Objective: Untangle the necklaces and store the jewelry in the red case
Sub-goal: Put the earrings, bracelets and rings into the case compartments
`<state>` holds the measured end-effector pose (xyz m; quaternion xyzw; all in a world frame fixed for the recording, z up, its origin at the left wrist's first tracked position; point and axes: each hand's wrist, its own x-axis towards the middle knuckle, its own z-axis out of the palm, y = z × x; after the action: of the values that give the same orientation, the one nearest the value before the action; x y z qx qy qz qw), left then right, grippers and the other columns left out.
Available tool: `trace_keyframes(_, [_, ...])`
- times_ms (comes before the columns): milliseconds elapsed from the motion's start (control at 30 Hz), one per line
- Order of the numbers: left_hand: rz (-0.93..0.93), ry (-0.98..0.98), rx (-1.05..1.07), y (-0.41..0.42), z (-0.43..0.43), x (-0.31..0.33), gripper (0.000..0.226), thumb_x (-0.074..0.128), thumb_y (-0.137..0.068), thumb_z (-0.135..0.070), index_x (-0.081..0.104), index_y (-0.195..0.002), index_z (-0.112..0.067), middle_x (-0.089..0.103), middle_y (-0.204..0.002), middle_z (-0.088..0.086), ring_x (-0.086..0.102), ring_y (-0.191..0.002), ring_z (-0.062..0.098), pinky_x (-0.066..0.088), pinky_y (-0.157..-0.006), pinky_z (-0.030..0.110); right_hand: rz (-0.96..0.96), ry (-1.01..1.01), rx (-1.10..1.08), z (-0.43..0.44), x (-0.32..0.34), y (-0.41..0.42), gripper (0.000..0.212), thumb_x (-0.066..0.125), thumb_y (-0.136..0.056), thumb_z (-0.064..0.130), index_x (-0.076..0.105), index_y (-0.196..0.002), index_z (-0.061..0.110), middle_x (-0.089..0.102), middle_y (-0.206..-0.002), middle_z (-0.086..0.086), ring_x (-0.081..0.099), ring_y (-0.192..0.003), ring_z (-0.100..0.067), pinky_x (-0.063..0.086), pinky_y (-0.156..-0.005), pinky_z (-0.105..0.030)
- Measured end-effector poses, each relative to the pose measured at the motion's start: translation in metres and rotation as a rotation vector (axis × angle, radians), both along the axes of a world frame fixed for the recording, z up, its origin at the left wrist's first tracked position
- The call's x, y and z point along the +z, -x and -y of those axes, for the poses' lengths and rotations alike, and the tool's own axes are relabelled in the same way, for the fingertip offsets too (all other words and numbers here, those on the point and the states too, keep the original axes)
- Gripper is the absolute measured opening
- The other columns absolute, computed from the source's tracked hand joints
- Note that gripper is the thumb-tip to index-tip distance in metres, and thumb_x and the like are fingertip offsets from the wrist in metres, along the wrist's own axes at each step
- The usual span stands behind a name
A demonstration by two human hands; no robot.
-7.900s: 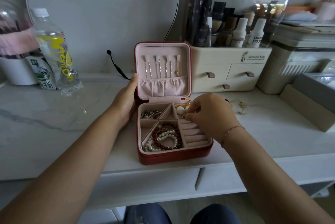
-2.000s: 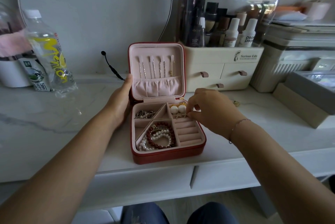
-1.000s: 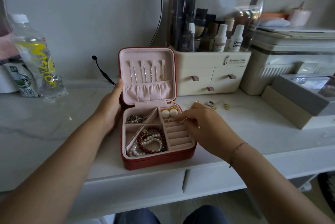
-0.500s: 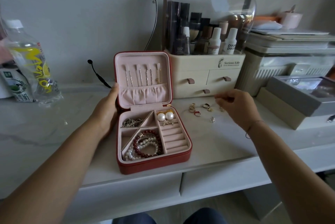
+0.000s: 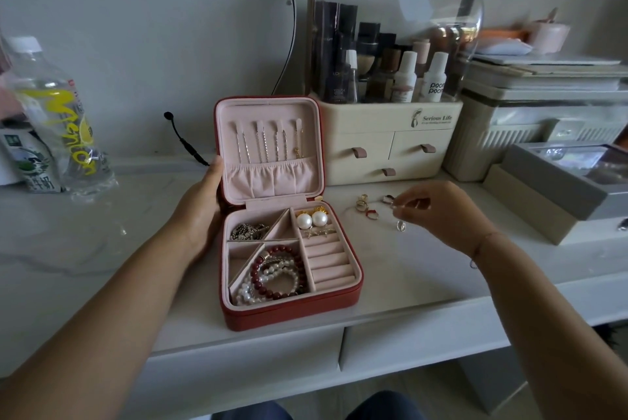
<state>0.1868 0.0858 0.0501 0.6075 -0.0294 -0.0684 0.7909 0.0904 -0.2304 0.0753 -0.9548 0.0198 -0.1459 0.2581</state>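
At the desk's (image 5: 424, 277) front edge, our left hand's (image 5: 200, 212) grip curls round the red case's (image 5: 289, 312) left side; lid upright at the back, ring slots (image 5: 328, 263) running left-right. Beside it our right hand's (image 5: 441, 212) grip pinches one of the loose rings (image 5: 365, 207). Ring-storing step, we judge: next, seat it edgewise in a slot.

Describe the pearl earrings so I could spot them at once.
Find the open red case in the middle of the white counter. In its base, look at the back right compartment, behind the ring rolls. The pearl earrings are two big white balls side by side, unlike the small strung beads of the bracelets.
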Motion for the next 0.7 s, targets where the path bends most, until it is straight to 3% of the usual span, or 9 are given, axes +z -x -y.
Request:
trace_keyframes(133, [-0.003,-0.001,-0.017,-0.003,-0.002,-0.002,0.049,0.047,-0.091,-0.059,0.074,-0.102,-0.021,0.071,-0.114,0.008,0.066,-0.109,0.024,0.044,-0.104,0.043,0.014,-0.033,-0.005,0.002,-0.013,0.014,0.016,0.074,-0.079,0.024,0.071,-0.095,0.025,0.066,-0.087,0.007,0.059,-0.078,-0.007,0.044,-0.071,-0.018])
trace_keyframes(233, [0.009,0.013,-0.008,-0.006,-0.002,-0.004,0.046,0.048,-0.091,-0.059,0.079,-0.091,-0.025,0.072,-0.112,0.006,0.067,-0.108,0.023,0.043,-0.105,0.043,0.038,-0.015,-0.021,-0.005,-0.019,0.014,0.012,0.071,-0.08,0.018,0.071,-0.09,0.024,0.062,-0.085,0.011,0.056,-0.077,-0.006,0.04,-0.071,-0.017])
trace_keyframes(300, [0.01,0.025,-0.025,-0.007,-0.004,-0.005,0.047,0.049,-0.089,-0.061,0.078,-0.094,-0.024,0.071,-0.114,0.007,0.066,-0.11,0.024,0.042,-0.107,0.044,0.051,0.031,-0.02,-0.01,-0.021,0.012,0.009,0.069,-0.081,0.017,0.071,-0.084,0.025,0.058,-0.082,0.016,0.053,-0.074,-0.002,0.037,-0.067,-0.013])
trace_keyframes(467, [0.007,0.027,-0.033,-0.007,-0.005,-0.005,0.051,0.049,-0.088,-0.063,0.076,-0.101,-0.021,0.07,-0.117,0.01,0.064,-0.112,0.027,0.041,-0.108,0.046,0.076,-0.033,-0.033,-0.021,-0.017,0.014,0.008,0.072,-0.08,0.016,0.069,-0.078,0.024,0.067,-0.08,0.007,0.062,-0.075,-0.01,0.052,-0.073,-0.028])
trace_keyframes(600, [0.02,-0.033,-0.04,-0.01,-0.007,-0.006,0.063,0.051,-0.084,-0.067,0.07,-0.117,-0.017,0.069,-0.119,0.01,0.064,-0.114,0.027,0.04,-0.109,0.046,0.154,-0.297,0.128,-0.055,0.011,0.026,0.008,0.074,-0.078,0.015,0.069,-0.08,0.02,0.069,-0.068,0.004,0.065,-0.062,-0.006,0.055,-0.061,-0.024])
trace_keyframes(700, [-0.002,-0.041,-0.041,-0.01,-0.006,-0.006,0.06,0.046,-0.09,-0.064,0.067,-0.119,-0.016,0.07,-0.118,0.01,0.065,-0.112,0.026,0.042,-0.107,0.045,0.123,-0.279,0.296,-0.086,0.022,0.03,0.011,0.076,-0.076,0.013,0.07,-0.08,0.022,0.07,-0.072,0.006,0.066,-0.068,-0.007,0.055,-0.066,-0.021])
